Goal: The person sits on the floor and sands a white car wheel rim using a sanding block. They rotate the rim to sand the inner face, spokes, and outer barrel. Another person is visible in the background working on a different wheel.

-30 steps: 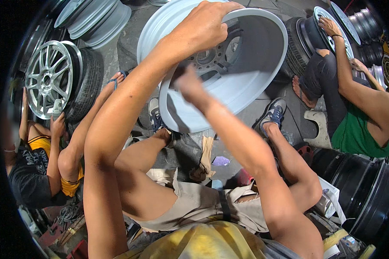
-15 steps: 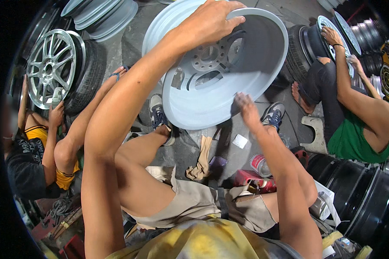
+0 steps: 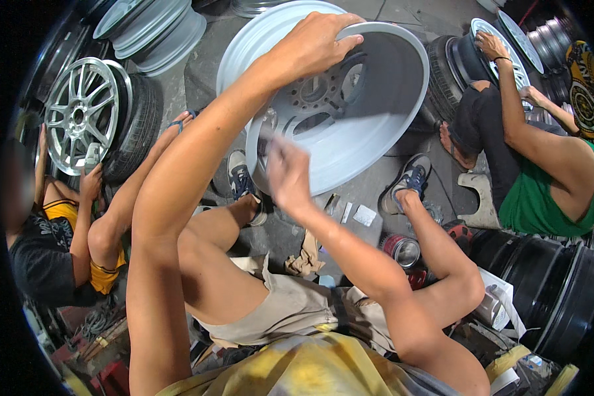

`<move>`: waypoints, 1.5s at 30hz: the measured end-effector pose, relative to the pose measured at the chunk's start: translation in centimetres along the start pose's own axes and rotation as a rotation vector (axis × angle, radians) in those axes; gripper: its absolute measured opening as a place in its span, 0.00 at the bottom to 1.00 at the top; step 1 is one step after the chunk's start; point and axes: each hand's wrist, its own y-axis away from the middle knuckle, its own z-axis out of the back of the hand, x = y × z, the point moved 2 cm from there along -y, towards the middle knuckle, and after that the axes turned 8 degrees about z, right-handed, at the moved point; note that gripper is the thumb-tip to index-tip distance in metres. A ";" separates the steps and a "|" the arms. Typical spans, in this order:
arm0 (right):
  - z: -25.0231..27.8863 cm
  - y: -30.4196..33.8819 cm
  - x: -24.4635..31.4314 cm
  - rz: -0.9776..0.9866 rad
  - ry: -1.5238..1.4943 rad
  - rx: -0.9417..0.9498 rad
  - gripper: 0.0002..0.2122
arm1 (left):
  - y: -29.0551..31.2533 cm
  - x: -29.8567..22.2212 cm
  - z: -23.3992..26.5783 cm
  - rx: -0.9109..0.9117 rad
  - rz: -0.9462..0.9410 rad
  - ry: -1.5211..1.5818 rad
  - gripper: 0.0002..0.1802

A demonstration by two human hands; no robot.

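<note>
A grey-coated wheel rim [image 3: 350, 155] stands tilted in front of me, its hollow barrel turned my way and the spoked hub at its far side. Over its upper edge my left hand [image 3: 320, 43] is closed, thumb on the near side. Close to the rim's lower left edge is my right hand [image 3: 289, 173], blurred by motion, its fingers curled. A grey smear shows by those fingers; what they hold cannot be made out. Behind this rim sits another pale grey rim [image 3: 244, 46], partly covered by my left arm.
On the floor between my feet lie a tan cloth [image 3: 305, 256], a white square [image 3: 364, 215] and a tin can [image 3: 401, 251]. A person at left handles a silver spoked wheel [image 3: 79, 117]; a person in green [image 3: 554, 198] at right handles another. Dark rims [image 3: 541, 290] are stacked near right.
My right hand has swept left, from the rim's lower right to its lower left edge. The rim has shifted slightly left and down with my left hand still on it.
</note>
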 end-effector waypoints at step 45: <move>15.1 14.9 -11.9 -0.335 0.582 0.125 0.10 | 0.9 -1.2 0.5 0.135 0.269 -0.146 0.29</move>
